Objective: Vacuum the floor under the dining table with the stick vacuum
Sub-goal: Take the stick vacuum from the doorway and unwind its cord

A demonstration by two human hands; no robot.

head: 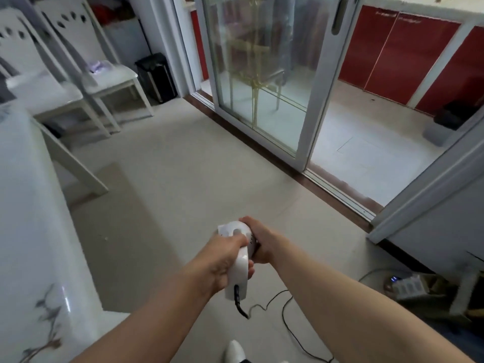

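The pale tiled floor (199, 163) runs up to a glass sliding door (262, 82), with a white table (31, 205) on the left. Both hands hold the white vacuum (239, 254) out over the floor. The left hand (222, 263) has a tight grip on its handle. The right hand (262, 239) wraps its round body. A black cord (285, 313) trails on the floor.

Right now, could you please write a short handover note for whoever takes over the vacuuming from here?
Left hand grips the vacuum handle; right hand is closed on the motor body beside it.
Black power cord trails on the floor behind to the right.
Dining table stands at left, two white chairs beyond it.
Nozzle is out of view, so progress cannot be judged; the floor under the table is left to do.
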